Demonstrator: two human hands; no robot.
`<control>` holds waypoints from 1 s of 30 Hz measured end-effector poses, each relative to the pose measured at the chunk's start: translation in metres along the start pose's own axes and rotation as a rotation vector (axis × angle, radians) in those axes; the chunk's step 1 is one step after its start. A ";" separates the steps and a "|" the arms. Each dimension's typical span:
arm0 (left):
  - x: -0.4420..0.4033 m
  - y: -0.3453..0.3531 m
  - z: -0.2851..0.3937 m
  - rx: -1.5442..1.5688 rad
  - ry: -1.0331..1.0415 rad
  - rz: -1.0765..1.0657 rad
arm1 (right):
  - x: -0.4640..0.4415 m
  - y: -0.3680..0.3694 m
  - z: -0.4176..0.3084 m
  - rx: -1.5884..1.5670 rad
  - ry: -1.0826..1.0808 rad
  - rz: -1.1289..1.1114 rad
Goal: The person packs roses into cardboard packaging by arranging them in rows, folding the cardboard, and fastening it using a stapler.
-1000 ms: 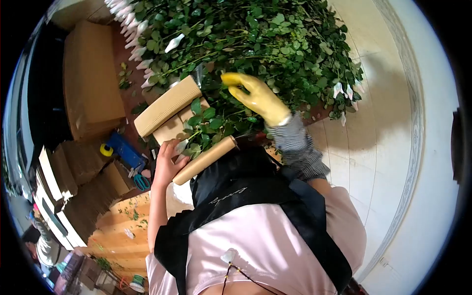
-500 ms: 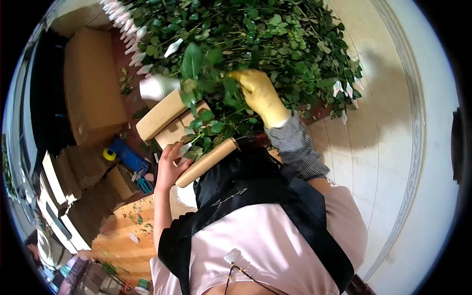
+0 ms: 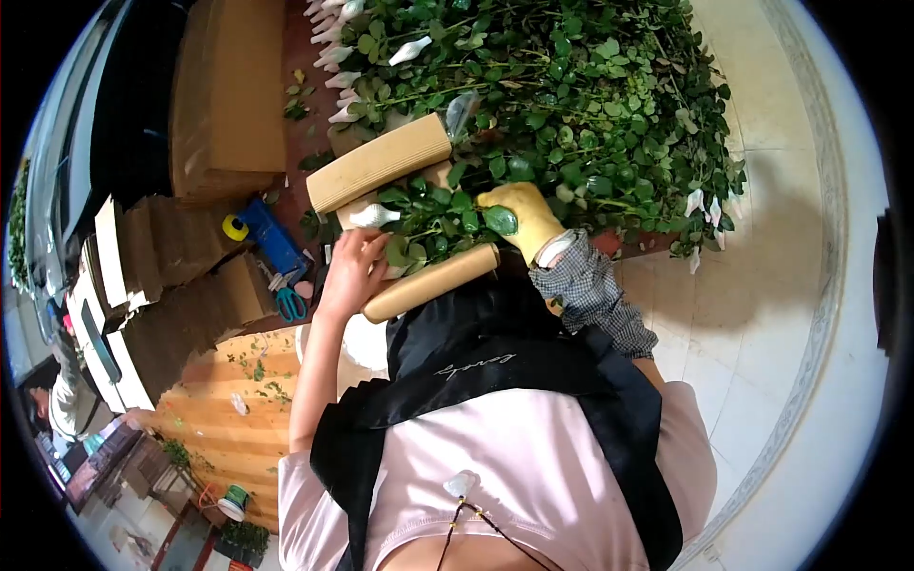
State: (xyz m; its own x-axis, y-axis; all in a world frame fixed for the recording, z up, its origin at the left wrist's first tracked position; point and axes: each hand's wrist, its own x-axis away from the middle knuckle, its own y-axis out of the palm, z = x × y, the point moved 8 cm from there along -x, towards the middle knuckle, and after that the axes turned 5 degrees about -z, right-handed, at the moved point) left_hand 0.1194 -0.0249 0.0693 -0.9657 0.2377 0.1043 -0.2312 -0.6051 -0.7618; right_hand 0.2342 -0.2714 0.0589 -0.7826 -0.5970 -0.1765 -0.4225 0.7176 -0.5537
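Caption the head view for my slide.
Bare left hand and gloved right hand at leafy stems beside curled cardboard.

A reddish-brown counter (image 3: pixel 298 57) carries a broad heap of leafy stems (image 3: pixel 571 105) over its far side, with white-sleeved heads (image 3: pixel 345 80) at the heap's left and right ends. Nearer lies tan ribbed cardboard (image 3: pixel 381 164). To its left are a blue tool (image 3: pixel 274 240), teal-handled scissors (image 3: pixel 288 292) and, farther off, loose leaf scraps (image 3: pixel 298 100).
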 end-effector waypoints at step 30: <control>-0.009 -0.007 0.001 0.039 -0.137 0.122 | -0.257 -0.070 0.039 0.911 -0.008 0.227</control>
State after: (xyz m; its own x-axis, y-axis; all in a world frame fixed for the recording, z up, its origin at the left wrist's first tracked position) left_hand 0.1295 -0.0235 0.0741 -0.9933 0.0566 0.1003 -0.1128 -0.6531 -0.7488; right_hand 0.4834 -0.1824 0.1114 -0.7977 -0.4821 -0.3621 0.2634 0.2616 -0.9285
